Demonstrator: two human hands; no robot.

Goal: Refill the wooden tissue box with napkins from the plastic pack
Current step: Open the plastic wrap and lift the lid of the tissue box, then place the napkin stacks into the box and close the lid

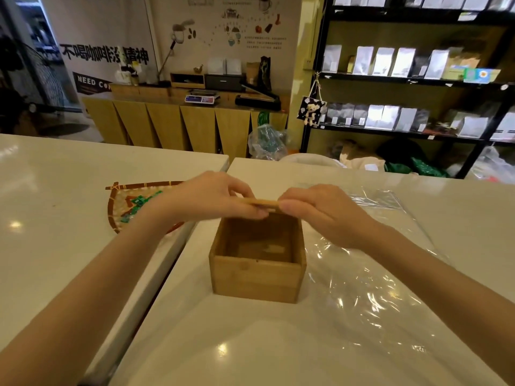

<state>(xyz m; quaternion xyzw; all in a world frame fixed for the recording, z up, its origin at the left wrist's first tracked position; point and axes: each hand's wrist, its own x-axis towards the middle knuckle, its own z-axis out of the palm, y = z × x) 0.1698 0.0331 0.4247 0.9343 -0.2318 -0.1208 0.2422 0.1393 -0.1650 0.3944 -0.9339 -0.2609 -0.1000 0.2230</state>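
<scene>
On a white counter [250,344], open wooden tissue box [257,277], no napkins visible inside; clear plastic pack [370,274] spread flat just right of the box; above its far rim, left hand [211,199] and right hand [320,213] pinching a thin wooden lid [260,202] by opposite ends

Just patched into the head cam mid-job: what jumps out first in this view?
Dead centre, an open wooden box stands on the white counter, apparently empty inside. Just above its far edge, the left hand and right hand together hold a thin wooden lid edge-on. Crinkled clear plastic spreads to the box's right, and a woven tray of green packets sits to the left.
</scene>
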